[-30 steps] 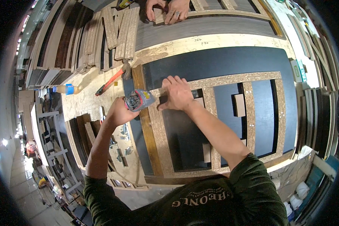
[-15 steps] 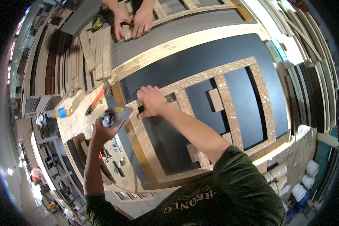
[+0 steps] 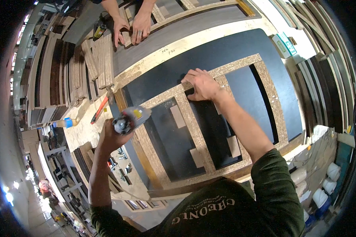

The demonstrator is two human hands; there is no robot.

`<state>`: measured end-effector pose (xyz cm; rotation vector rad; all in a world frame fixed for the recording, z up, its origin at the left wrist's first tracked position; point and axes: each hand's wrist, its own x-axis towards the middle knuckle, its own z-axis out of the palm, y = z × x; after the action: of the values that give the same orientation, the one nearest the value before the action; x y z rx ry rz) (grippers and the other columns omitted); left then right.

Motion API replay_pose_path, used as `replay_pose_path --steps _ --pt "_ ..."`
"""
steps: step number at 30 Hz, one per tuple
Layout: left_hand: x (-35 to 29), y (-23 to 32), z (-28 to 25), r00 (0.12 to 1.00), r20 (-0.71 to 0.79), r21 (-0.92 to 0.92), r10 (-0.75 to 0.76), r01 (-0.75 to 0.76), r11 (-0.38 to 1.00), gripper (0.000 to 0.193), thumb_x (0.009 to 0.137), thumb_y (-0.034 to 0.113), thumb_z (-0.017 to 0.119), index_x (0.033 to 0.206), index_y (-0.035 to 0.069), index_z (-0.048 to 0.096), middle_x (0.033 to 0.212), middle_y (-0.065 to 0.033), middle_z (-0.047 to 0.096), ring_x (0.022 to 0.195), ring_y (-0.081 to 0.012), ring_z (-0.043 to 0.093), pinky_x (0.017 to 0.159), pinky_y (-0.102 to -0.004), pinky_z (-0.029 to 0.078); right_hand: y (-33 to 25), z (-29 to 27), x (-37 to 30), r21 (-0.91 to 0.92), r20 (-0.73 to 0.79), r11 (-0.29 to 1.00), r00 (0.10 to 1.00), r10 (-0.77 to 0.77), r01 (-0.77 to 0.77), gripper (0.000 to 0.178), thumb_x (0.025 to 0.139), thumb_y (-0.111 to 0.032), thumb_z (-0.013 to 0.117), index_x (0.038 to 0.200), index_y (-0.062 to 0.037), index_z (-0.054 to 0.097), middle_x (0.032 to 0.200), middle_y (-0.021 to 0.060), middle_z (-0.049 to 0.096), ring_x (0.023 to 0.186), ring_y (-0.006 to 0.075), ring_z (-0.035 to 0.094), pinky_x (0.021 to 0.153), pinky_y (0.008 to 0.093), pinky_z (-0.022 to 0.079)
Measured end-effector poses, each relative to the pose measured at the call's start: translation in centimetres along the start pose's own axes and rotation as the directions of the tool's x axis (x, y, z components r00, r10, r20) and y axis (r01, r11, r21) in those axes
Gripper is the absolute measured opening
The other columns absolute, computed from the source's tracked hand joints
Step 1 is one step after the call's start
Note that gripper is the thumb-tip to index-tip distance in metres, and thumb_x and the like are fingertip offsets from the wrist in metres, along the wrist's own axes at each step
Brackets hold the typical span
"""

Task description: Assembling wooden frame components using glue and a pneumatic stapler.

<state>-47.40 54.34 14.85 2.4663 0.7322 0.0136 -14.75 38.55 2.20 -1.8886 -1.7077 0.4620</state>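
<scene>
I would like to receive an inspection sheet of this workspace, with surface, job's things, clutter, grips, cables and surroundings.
Surface: pale bench, partly covered by a dark panel.
Job's things: frame lies on the panel, blocks within its openings; grey tool, blurred.
Clutter: hammer, bottle, metal parts, left of the panel.
Grips: left grip holds the tool; right grip touches the frame's far side.
Cables: none recognisable with certainty.
Surroundings: co-worker's hands at a wood piece; stacked boards at left.

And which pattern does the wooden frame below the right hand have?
The frame is light brown with darker speckles; it shows best in the head view.
</scene>
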Motion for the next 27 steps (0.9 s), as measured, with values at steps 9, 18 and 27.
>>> replay_pose_path --steps 9,18,27 --pt "9.3 6.9 2.4 0.975 0.188 -0.043 0.118 -0.112 0.993 0.022 0.069 0.011 0.071 0.088 0.002 0.065 0.082 -0.0156 0.068 0.080 -0.0327 0.065 0.069 -0.0374 0.051 -0.8 0.4 -0.1 -0.109 -0.099 0.991 0.993 0.067 -0.077 0.051 0.053 -0.028 0.073 0.097 -0.0096 0.058 0.098 0.0094 0.053 0.095 0.0286 0.052 0.081 0.0390 0.043" --pt "11.3 7.1 3.8 0.965 0.260 -0.021 0.025 -0.020 1.000 0.023 0.069 0.011 0.071 0.088 0.001 0.065 0.083 -0.0154 0.068 0.082 -0.0321 0.066 0.072 -0.0362 0.052 -0.9 0.1 0.0 -0.105 -0.109 0.989 0.990 0.089 -0.100 0.048 0.052 -0.024 0.073 0.096 -0.0093 0.060 0.097 0.0092 0.054 0.098 0.0273 0.052 0.084 0.0379 0.042" --pt "11.3 7.0 4.0 0.962 0.271 0.003 0.039 -0.041 0.999 0.023 0.070 0.012 0.071 0.091 0.003 0.066 0.085 -0.0149 0.069 0.085 -0.0314 0.066 0.074 -0.0352 0.052 -0.7 0.6 -0.1 -0.098 -0.097 0.989 0.991 0.097 -0.107 0.049 0.053 -0.024 0.073 0.098 -0.0094 0.060 0.097 0.0085 0.054 0.098 0.0267 0.052 0.084 0.0370 0.042"
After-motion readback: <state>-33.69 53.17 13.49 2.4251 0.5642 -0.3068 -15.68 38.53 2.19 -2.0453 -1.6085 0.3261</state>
